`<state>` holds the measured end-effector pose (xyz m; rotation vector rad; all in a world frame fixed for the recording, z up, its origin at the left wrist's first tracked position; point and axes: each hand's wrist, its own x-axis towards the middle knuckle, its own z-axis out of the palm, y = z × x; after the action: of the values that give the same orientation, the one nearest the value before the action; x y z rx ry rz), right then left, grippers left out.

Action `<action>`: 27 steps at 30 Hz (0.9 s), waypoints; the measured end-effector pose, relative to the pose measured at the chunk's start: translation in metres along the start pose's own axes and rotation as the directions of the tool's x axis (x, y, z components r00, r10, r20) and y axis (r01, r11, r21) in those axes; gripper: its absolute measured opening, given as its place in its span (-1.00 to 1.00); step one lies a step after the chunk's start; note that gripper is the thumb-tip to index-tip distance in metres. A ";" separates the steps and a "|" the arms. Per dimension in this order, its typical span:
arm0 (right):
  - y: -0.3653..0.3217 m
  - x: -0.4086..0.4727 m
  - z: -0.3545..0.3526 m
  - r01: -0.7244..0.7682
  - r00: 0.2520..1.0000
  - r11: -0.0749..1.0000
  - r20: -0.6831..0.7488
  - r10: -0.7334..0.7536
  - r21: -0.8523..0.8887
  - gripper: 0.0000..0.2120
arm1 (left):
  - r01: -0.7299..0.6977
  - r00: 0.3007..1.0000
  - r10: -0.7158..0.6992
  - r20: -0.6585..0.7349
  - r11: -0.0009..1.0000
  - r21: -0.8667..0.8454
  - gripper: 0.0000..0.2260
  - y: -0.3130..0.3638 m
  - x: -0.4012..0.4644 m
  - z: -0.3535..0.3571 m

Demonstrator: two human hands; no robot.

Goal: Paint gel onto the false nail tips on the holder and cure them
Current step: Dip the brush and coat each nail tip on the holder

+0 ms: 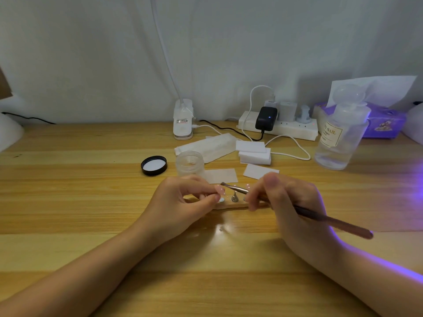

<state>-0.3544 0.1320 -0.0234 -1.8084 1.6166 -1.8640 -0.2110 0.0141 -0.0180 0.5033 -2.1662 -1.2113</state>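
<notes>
The left hand (183,202) is pinching a pale pink nail tip (220,189) just above the left end of the wooden holder (231,205), a low strip lying crosswise on the grained desk (91,202). The slim metal-ferruled brush (297,210) is slanting up-left, bristles hovering at that tip, and the right hand (290,202) is gripping it, fingers curled round the handle.

Clutter at the back of the wooden counter (91,202)

A white power strip (278,129) carries a black adapter (266,118); a purple tissue box (384,121), perhaps cardboard, sits far right.
</notes>
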 end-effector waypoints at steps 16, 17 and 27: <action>0.000 -0.001 0.000 -0.008 1.000 1.000 0.019 0.009 -0.020 -0.53 | 0.005 1.000 -0.005 0.010 1.000 0.024 -0.81 0.000 0.000 -0.001; 0.000 0.000 0.001 0.006 0.999 0.999 0.043 -0.003 -0.051 -0.54 | 0.006 1.000 -0.006 0.006 1.000 0.019 -0.81 0.000 0.000 -0.001; -0.001 0.000 -0.002 -0.100 0.989 0.994 -0.101 0.105 0.051 -0.55 | -0.002 0.997 0.000 -0.080 1.000 -0.024 -0.84 -0.001 0.000 0.001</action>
<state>-0.3551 0.1340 -0.0220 -1.6037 1.6509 -1.9619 -0.2114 0.0141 -0.0187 0.5312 -2.0816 -1.1949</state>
